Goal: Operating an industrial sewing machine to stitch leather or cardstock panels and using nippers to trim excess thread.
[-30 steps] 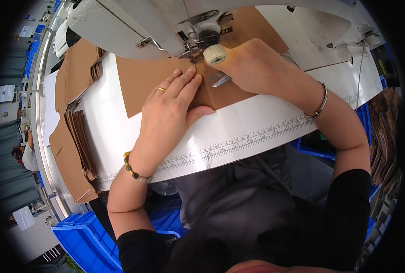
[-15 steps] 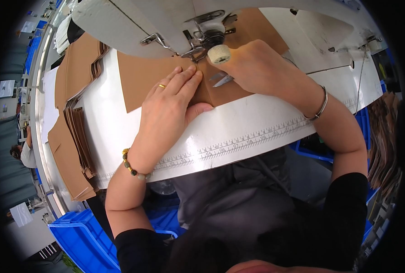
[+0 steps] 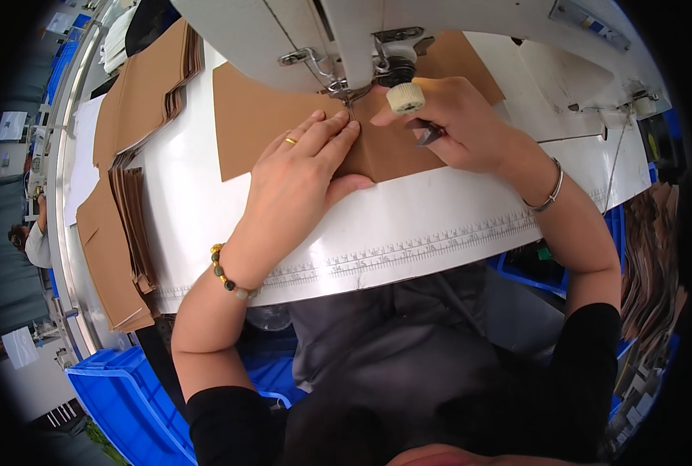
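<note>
A flat brown panel (image 3: 245, 124) with a fold or seam line down its middle lies under the needle area of a white sewing machine (image 3: 245, 31). My left hand (image 3: 303, 155) rests flat on it, fingers stretched toward the presser foot (image 3: 349, 99), thumb near the panel's front edge. In my right hand (image 3: 470, 124), closed just right of the needle, is a pair of thread snips (image 3: 429, 134) with only its blades showing. The machine's cream knob (image 3: 406, 97) partly covers the right fingers, so their tips are hard to make out.
Stacks of brown panels (image 3: 140, 101) lie at the left of the white table (image 3: 408, 206), which has a printed ruler along its front edge. Blue bins (image 3: 128, 396) stand below left and right. More brown pieces (image 3: 649, 256) hang at the right. Far left, another person (image 3: 39, 241) is visible.
My right hand has turned and lifted slightly, so the snips point differently and sit farther right of the seam line. The left hand stays on the panel. The whole view has shifted a little.
</note>
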Demonstrator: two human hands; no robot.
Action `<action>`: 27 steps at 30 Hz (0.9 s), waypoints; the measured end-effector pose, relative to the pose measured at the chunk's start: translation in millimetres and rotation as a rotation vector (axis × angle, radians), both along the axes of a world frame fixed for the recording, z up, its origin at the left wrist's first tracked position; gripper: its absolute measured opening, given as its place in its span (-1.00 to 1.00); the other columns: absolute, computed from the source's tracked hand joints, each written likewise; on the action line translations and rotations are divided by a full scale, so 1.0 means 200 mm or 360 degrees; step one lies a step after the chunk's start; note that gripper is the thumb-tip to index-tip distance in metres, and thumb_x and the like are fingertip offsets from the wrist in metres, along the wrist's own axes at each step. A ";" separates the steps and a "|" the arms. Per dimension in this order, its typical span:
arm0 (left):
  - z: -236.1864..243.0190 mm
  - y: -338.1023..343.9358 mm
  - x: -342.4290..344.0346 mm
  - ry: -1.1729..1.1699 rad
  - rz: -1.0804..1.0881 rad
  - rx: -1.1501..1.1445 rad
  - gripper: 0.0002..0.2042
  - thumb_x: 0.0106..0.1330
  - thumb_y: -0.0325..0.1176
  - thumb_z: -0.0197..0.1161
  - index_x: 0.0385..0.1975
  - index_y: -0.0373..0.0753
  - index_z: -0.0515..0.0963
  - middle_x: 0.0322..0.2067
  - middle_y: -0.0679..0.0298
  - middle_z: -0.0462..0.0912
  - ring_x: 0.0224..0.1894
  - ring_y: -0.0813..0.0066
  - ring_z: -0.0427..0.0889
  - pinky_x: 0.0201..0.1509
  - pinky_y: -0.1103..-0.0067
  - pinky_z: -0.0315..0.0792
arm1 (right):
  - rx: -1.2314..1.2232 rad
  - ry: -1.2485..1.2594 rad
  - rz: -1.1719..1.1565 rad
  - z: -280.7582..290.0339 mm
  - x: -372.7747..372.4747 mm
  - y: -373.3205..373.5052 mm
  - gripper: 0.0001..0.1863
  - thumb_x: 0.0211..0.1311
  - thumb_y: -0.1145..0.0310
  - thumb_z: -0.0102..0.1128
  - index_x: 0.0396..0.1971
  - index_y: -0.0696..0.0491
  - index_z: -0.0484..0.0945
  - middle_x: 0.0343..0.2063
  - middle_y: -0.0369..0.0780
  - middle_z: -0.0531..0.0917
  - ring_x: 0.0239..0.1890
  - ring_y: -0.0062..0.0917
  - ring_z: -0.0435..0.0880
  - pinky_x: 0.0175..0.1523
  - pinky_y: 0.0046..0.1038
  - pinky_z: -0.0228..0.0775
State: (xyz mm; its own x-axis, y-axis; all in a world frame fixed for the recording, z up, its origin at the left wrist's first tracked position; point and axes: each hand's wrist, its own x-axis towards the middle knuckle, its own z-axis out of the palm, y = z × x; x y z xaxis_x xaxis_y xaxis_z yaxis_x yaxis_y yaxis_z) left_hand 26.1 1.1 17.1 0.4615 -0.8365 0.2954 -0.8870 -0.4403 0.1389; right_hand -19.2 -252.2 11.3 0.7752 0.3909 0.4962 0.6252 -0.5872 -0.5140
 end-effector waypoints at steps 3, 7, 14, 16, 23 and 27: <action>-0.01 0.02 -0.02 0.0019 0.0014 0.0011 -0.39 0.15 -0.02 0.41 0.16 -0.27 0.59 0.18 0.20 0.61 0.28 0.12 0.54 0.26 0.30 0.47 | -0.0192 -0.0041 -0.0050 -0.02 0.02 -0.02 -0.73 0.05 0.49 0.27 -0.19 -0.04 0.64 -0.42 -0.30 0.68 -0.38 -0.33 0.70 -0.33 -0.30 0.49; -0.01 0.09 -0.07 0.0049 0.0059 0.0084 -0.37 0.16 -0.02 0.40 0.21 -0.23 0.56 0.21 0.21 0.58 0.31 0.10 0.51 0.29 0.28 0.45 | -0.0405 -0.0140 -0.0080 0.00 0.00 0.00 -0.72 0.04 0.45 0.30 -0.19 -0.07 0.62 -0.45 -0.31 0.64 -0.40 -0.35 0.68 -0.37 -0.30 0.44; 0.07 0.39 -0.40 0.0257 0.0251 0.0239 -0.30 0.03 -0.01 0.44 0.25 -0.12 0.55 0.29 0.25 0.53 0.38 0.15 0.45 0.39 0.20 0.36 | -0.0607 0.0001 -0.0139 0.08 -0.09 0.06 -0.75 0.03 0.35 0.31 -0.25 -0.04 0.52 -0.52 -0.29 0.59 -0.47 -0.31 0.63 -0.40 -0.29 0.38; 0.09 0.47 -0.51 0.0280 0.0265 0.0274 -0.32 0.07 -0.02 0.44 0.25 -0.11 0.55 0.27 0.25 0.54 0.37 0.16 0.45 0.37 0.20 0.37 | -0.0575 0.0007 -0.0077 0.13 -0.09 0.10 -0.74 0.00 0.37 0.31 -0.27 -0.02 0.50 -0.57 -0.26 0.58 -0.52 -0.28 0.61 -0.42 -0.29 0.36; 0.15 0.43 -0.49 0.0358 0.0335 -0.0138 -0.55 0.07 -0.24 0.53 -0.02 -0.25 0.67 -0.11 0.17 0.73 0.04 0.14 0.65 0.11 0.33 0.52 | -0.0433 0.0323 0.0186 0.24 -0.06 0.25 -0.78 0.10 0.39 0.35 -0.28 0.07 0.52 -0.45 -0.16 0.62 -0.28 -0.24 0.65 -0.19 -0.21 0.42; 0.14 0.28 -0.37 0.0342 0.0522 -0.0173 -0.77 0.14 -0.37 0.50 -0.27 -0.28 0.62 -0.34 0.18 0.62 -0.28 0.16 0.55 -0.16 0.35 0.45 | -0.0079 0.0635 0.0343 0.22 -0.03 0.26 -0.70 0.02 0.33 0.48 -0.27 0.10 0.60 -0.40 -0.15 0.65 -0.26 -0.28 0.65 -0.17 -0.26 0.43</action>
State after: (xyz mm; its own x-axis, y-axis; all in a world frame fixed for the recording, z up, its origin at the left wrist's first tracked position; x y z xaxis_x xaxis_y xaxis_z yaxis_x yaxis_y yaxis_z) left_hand -48.2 57.2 45.9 0.7597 -0.6037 0.2417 -0.6475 -0.6679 0.3669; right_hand -24.6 -199.8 54.8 0.8001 0.5803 0.1520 0.4950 -0.4954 -0.7138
